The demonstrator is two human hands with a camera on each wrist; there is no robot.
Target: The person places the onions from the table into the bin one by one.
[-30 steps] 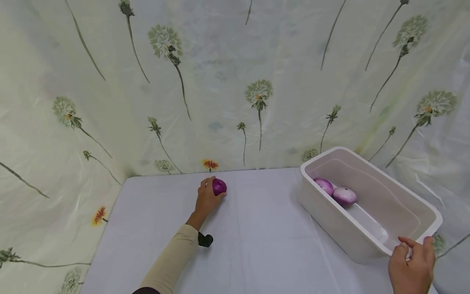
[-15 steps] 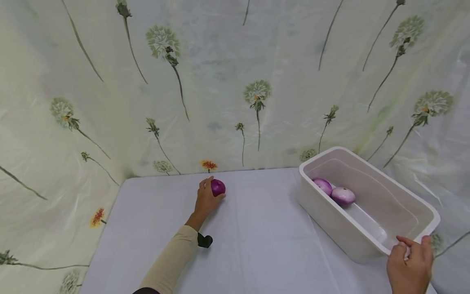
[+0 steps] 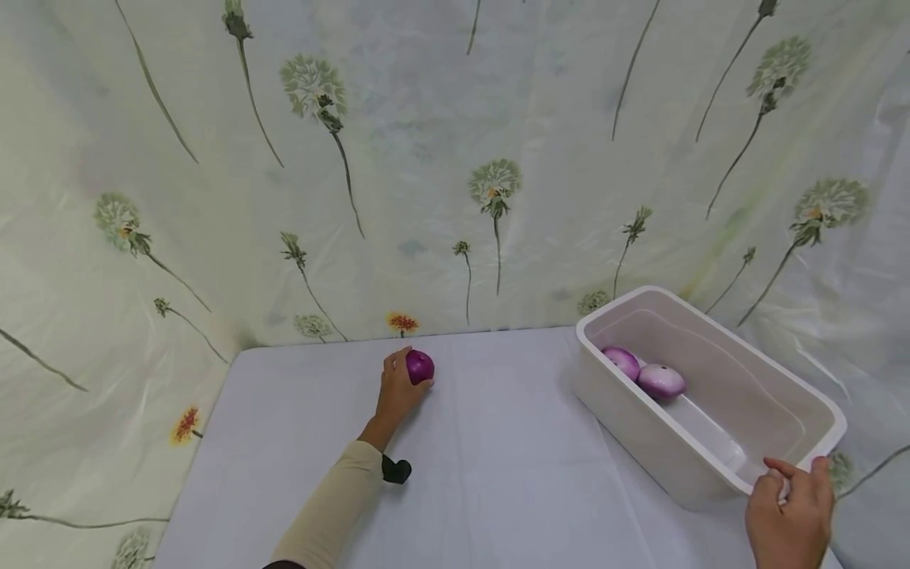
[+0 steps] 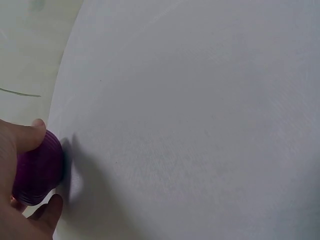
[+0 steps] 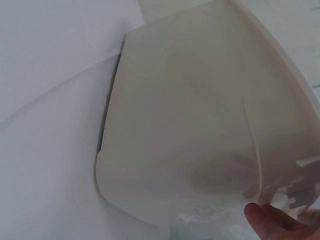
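My left hand (image 3: pixel 400 389) reaches to the far part of the table and grips a round, dark purple red onion (image 3: pixel 420 367), fingers on one side and thumb on the other. In the left wrist view the same onion (image 4: pixel 41 167) sits between thumb and fingers, right at the white tabletop. At the right my right hand (image 3: pixel 795 506) holds the near corner rim of a deep white plastic bin (image 3: pixel 661 442), thumb outside the wall. Its thumb also shows against the bin wall (image 5: pixel 185 115) in the right wrist view. Two paler purple-and-white onions (image 3: pixel 662 381) lie inside the bin's far end.
A white cloth covers the table (image 3: pixel 498 474). Behind it hangs a sheet (image 3: pixel 412 158) printed with dandelions, which also runs down the left and right sides. A dark strap piece (image 3: pixel 396 470) sticks out beside the left sleeve (image 3: pixel 334 502).
The whole scene has shifted slightly left and down in the head view. Both hands keep their holds on the onion and the bin rim, and the onions in the bin stay put.
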